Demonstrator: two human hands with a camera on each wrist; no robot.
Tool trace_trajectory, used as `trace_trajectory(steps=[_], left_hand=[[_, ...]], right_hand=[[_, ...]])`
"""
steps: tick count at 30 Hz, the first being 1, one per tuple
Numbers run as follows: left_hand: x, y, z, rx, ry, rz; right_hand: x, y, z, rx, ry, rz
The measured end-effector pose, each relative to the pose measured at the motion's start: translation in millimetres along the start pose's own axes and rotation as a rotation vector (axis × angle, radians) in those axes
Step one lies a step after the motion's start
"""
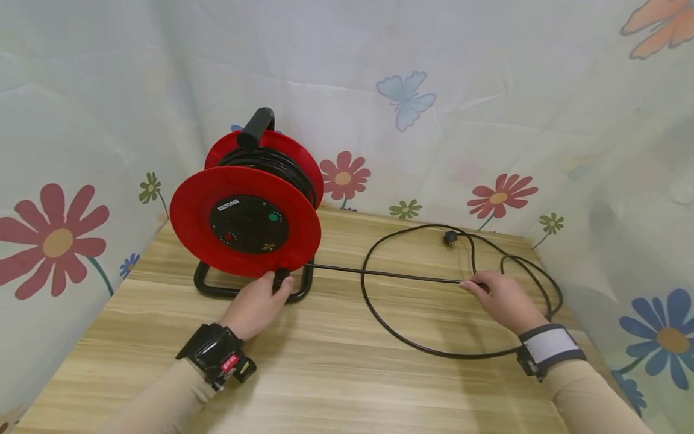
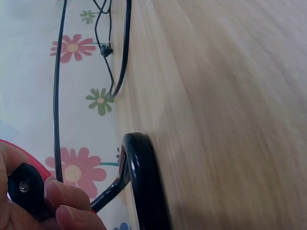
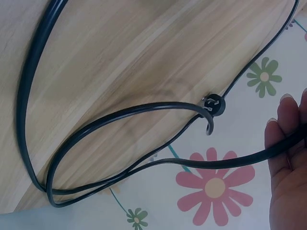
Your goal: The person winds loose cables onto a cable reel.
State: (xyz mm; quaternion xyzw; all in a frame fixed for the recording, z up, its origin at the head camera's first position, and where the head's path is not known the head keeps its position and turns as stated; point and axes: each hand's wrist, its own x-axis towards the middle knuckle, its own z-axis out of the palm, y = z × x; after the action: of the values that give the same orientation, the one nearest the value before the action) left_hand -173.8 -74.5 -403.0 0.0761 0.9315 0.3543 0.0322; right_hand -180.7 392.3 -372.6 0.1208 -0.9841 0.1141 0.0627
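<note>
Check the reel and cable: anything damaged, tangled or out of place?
Nothing stands out. The red reel stands on its frame, and the cable runs straight from it to the right hand. The slack forms crossing loops, but no knot or damage shows.

smooth red round plastic reel [image 1: 246, 223], satiny black rubbery cable [image 1: 401, 276], glossy black tubular stand [image 2: 144, 179], pale wood-grain tabletop [image 1: 352, 392], creased white floral sheet [image 1: 336, 66]

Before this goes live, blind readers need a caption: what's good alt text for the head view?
A person's left grip holds the black crank knob on a red cable reel, while the right grip holds its black cable, straight between them. The rest loops over the wood-grain tabletop at right, its plug toward the back.
</note>
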Motion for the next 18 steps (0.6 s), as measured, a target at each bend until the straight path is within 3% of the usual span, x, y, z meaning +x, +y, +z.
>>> trace_trajectory(steps=[9,18], left_hand=[[-2.6,-10.5,-4.0,0.010,0.006,-0.011],[-5.4,-24.1,-11.2,-0.017,-0.043,-0.057]], right_hand=[[3.6,-7,8,0.018,-0.027,-0.012],[9.6,-15,12,0.012,-0.014,-0.055]])
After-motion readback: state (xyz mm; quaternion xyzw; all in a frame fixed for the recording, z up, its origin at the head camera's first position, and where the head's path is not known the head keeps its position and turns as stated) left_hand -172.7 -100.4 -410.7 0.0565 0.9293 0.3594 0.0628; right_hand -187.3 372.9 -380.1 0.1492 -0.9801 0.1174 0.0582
